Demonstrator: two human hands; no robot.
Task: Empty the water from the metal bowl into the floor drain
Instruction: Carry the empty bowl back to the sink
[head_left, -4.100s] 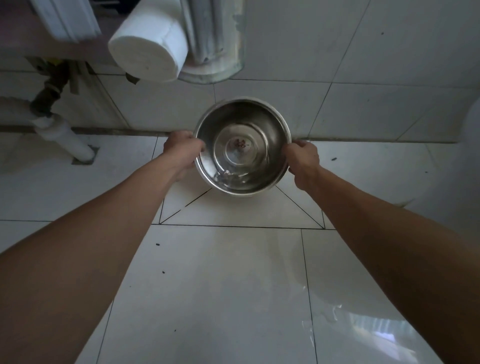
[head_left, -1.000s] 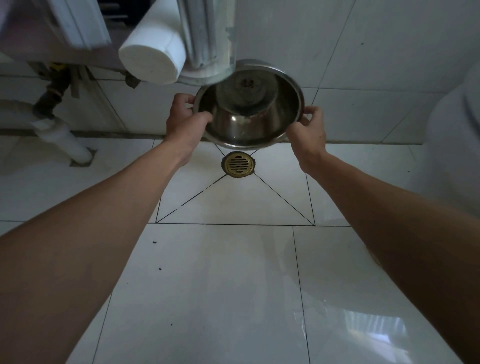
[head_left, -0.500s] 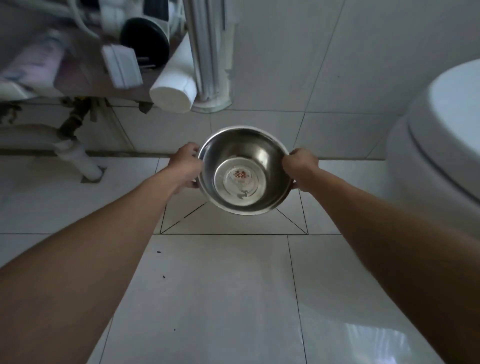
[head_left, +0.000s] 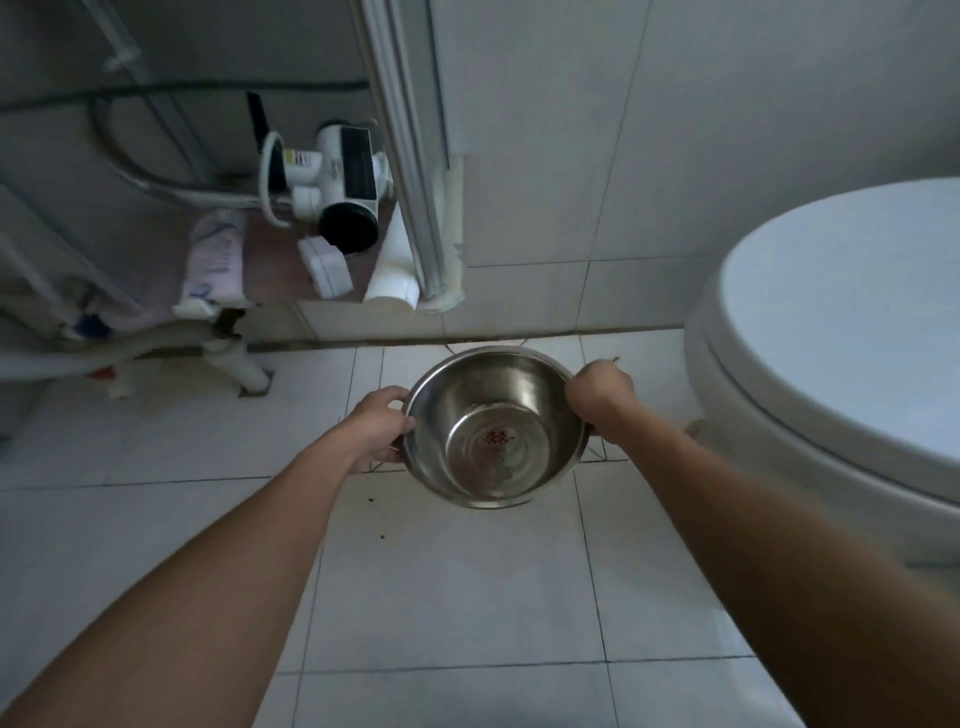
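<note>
I hold the metal bowl (head_left: 493, 426) upright above the white tiled floor, its mouth facing me. A small red mark shows on its bottom, and only a few drops cling inside. My left hand (head_left: 379, 423) grips the rim on the left side. My right hand (head_left: 597, 392) grips the rim on the right side. The floor drain is hidden behind the bowl; only the diagonal tile cuts around it show.
A white toilet (head_left: 831, 332) with its lid down stands close on the right. On the left, a shelf carries a white faucet unit (head_left: 337, 192) and a tube, with white drain pipes (head_left: 234, 364) below. A vertical pipe (head_left: 415, 208) runs down the tiled wall.
The bowl went from tipped away over the uncovered brass drain back to upright, and now covers the drain. My view has risen, showing more of the shelf and the toilet.
</note>
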